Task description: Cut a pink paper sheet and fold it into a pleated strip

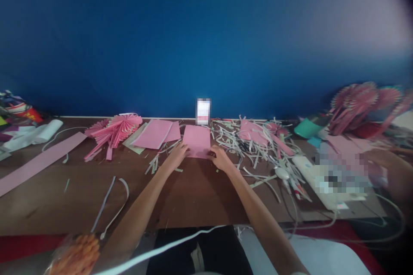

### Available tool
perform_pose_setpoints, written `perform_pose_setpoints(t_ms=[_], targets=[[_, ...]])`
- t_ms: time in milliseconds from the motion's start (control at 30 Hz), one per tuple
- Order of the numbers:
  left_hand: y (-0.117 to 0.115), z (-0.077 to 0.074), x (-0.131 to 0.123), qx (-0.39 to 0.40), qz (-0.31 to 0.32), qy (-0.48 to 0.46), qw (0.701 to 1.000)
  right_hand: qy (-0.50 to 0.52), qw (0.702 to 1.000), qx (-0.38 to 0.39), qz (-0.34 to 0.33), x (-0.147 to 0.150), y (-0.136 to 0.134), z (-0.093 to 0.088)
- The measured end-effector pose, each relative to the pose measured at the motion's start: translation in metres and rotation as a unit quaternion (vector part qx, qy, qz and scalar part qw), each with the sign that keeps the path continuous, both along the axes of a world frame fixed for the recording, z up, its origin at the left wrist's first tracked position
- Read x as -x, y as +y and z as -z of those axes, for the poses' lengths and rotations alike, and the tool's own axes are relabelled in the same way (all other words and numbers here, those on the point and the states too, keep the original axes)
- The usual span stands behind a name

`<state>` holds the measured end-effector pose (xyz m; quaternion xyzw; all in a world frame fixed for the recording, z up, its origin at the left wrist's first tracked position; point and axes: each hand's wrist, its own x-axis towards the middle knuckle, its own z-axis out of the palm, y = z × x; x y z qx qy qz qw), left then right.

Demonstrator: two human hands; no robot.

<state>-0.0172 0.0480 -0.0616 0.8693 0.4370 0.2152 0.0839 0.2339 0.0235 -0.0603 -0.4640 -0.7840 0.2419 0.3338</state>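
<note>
A pink sheet of paper (197, 138) lies on the brown table (193, 197) straight ahead of me. My left hand (179, 153) grips its near left edge with bent fingers. At the near right corner, my right hand (220, 156) has its fingers curled and pinched on the same sheet. More pink sheets (151, 133) are stacked to the left of it, over a pale green sheet (134, 139). Farther left are folded pink paper fans (118, 131). On the right, a heap of white paper strips (232, 142) partly covers another pink piece (253, 133).
A phone-like lit screen (203, 111) stands against the blue wall (193, 43). A long pink strip (41, 163) lies left. To the right are a white power strip (314, 180), cables, more pink fans (358, 99) and another person's arm (396, 172). A bag of orange snacks (77, 254) is near me.
</note>
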Motion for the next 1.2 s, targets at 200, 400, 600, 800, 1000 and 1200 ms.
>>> perform_pose_setpoints(t_ms=[200, 400, 600, 800, 1000, 1200], targets=[[-0.014, -0.016, -0.001, -0.041, 0.046, 0.045, 0.997, -0.057, 0.994, -0.078, -0.055, 0.004, -0.009, -0.007], [-0.027, -0.018, -0.019, -0.032, 0.085, 0.039, 0.995, -0.141, 0.980, -0.099, -0.098, 0.007, -0.012, -0.006], [-0.015, -0.013, -0.017, 0.041, 0.057, -0.082, 0.994, -0.213, 0.967, -0.099, -0.096, 0.007, -0.011, -0.010], [-0.007, -0.016, -0.006, 0.118, 0.056, -0.156, 0.979, -0.303, 0.943, -0.109, -0.087, 0.013, -0.020, -0.022], [-0.007, -0.019, 0.004, 0.148, 0.054, -0.183, 0.971, -0.343, 0.931, -0.103, -0.066, 0.019, -0.025, -0.027], [-0.007, -0.019, 0.010, 0.146, 0.059, -0.203, 0.966, -0.295, 0.950, -0.086, -0.064, 0.017, -0.021, -0.019]])
